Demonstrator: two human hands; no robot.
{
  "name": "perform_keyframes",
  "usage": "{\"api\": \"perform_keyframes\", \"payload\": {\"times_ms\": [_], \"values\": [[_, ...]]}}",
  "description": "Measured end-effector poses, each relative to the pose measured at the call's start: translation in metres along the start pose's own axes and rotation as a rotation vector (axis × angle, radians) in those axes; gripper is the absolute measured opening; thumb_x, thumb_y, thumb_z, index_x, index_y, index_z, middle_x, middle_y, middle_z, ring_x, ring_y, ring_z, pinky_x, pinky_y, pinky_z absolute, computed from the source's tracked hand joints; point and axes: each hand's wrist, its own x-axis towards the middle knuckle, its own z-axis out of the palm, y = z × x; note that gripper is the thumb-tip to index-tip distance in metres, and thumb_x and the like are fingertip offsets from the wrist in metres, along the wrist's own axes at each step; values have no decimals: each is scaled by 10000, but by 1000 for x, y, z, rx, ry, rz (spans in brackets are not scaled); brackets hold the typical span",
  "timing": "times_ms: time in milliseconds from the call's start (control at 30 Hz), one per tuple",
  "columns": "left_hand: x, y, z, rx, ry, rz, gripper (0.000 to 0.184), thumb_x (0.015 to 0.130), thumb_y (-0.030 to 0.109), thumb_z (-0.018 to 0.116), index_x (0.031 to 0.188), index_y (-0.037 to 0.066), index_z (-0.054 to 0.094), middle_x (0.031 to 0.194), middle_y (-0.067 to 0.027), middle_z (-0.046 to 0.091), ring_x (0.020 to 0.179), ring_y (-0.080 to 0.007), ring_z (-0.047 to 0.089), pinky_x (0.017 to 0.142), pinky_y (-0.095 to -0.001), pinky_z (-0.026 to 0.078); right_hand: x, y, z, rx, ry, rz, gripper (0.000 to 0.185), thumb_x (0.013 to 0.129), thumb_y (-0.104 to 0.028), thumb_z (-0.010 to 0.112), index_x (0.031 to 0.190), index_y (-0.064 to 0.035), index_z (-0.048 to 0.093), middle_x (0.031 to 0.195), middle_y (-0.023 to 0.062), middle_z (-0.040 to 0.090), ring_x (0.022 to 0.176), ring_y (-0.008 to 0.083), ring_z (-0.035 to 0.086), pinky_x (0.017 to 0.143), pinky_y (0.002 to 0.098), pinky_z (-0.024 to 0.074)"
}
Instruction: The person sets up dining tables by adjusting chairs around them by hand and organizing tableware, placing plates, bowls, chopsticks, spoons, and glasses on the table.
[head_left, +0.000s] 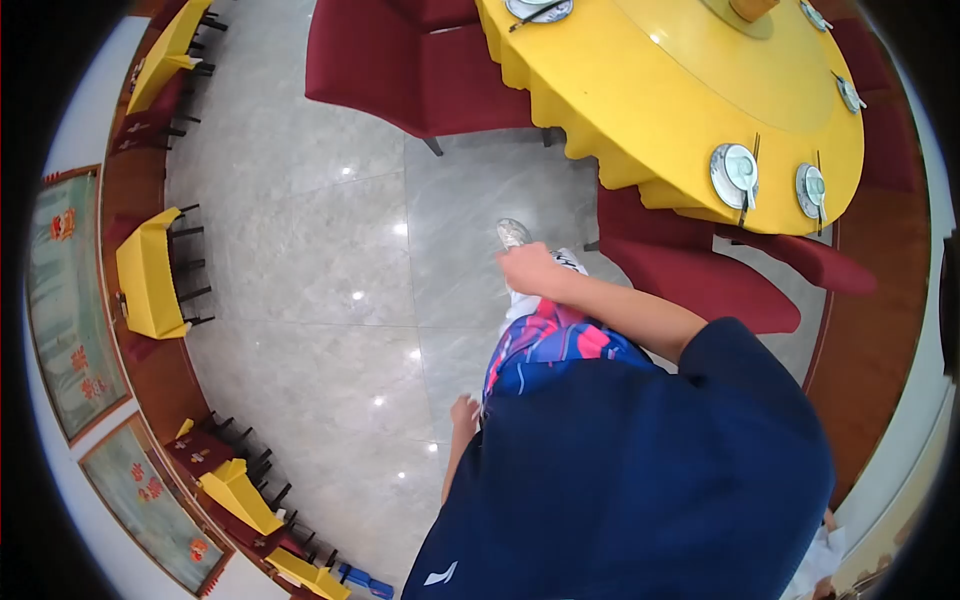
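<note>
My right hand hangs in front of my body, above my white shoe and white-clad lower leg. Its fingers are curled closed, with nothing showing in them. Beside my left hip, my left hand is held low over the grey tiled floor, its fingers loosely bent and apart, holding nothing visible. Neither hand touches any furniture. A red chair stands to the right of my right hand, against a round table with a yellow cloth.
Bowls on plates with spoons and chopsticks are set around the table. Another red chair stands ahead. Smaller yellow-covered tables line the left wall. A person in white is partly visible at lower right.
</note>
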Motion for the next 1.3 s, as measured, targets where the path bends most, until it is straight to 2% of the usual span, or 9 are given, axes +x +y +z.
{"api": "perform_keyframes", "payload": {"times_ms": [100, 167, 367, 533, 733, 800, 1000, 1133, 1300], "values": [[-10, 51, -84, -139, 68, -316, 506, 929, 298, 363, 1359, 60, 482, 1089, -154, 627, 986, -287, 626, 795, -410, 507, 82, -40, -47, 52, -52, -23, 435, 792, -200, 587, 1212, -85, 580, 1053, 207, 655, 921, 348, 674, 714, 506, 532], [16, 80, -122, -598, 261, -343, 497, 924, 265, 380, 1361, 52, 487, 1201, -175, 595, 1064, -300, 607, 830, -423, 502, 128, -59, -76, 20, 85, -63, 538, 776, -242, 632, 1282, -89, 530, 1153, 212, 600, 986, 353, 642, 743, 505, 525], [163, 220, -188, -370, 539, -139, 465, 895, 252, 419, 1284, 44, 566, 1224, -148, 579, 1067, -274, 603, 828, -391, 484, 277, -89, -160, 11, 337, 68, 826, 744, -365, 701, 1439, -77, 362, 1293, 245, 482, 1071, 384, 578, 846, 526, 491], [286, 375, -227, -535, 272, -185, 461, 904, 281, 427, 1266, 38, 578, 1255, -124, 576, 1086, -255, 591, 924, -445, 436, 391, -106, -211, 214, 296, 467, 888, 802, -389, 646, 1481, -2, 224, 1345, 283, 449, 1121, 428, 559, 907, 555, 468], [446, 589, -310, -330, 58, 21, 378, 887, 296, 523, 1117, 7, 599, 1071, -95, 657, 1013, -223, 624, 870, -405, 455, 472, -151, -218, 538, 764, 719, 863, 810, -277, 581, 1485, 51, 155, 1353, 320, 418, 1244, 458, 445, 1064, 567, 329], [502, 702, -286, -504, -12, 164, 247, 866, 197, 594, 1017, 2, 601, 967, -122, 634, 878, -230, 645, 680, -297, 525, 483, -156, -227, 554, 799, 775, 874, 801, -283, 591, 1485, 50, 162, 1368, 327, 397, 1255, 467, 430, 1066, 557, 332], [418, 1020, -149, -169, -609, 560, 662, 876, 367, 657, 1382, 53, 369, 1309, -179, 494, 1195, -262, 520, 905, -458, 493, 509, -168, -253, 423, 897, 891, 1046, 701, -450, 760, 1489, -10, 232, 1404, 264, 398, 1242, 430, 454, 1030, 496, 405], [315, 1083, -33, 138, -716, 835, 1071, 804, 426, 747, 1486, -49, 72, 1458, -271, 332, 1316, -353, 407, 1050, -466, 385, 528, -155, -305, 516, 694, 1076, 970, 682, -393, 787, 1469, -79, 314, 1329, 169, 507, 1162, 393, 536, 901, 480, 507], [314, 1093, 51, 415, -439, 1130, 1166, 748, 271, 800, 1452, -139, -35, 1461, -329, 287, 1352, -398, 355, 1123, -406, 297, 536, -128, -304, 616, 741, 1018, 973, 672, -318, 783, 1488, -127, 290, 1417, 203, 443, 1241, 422, 489, 942, 547, 471]]}}
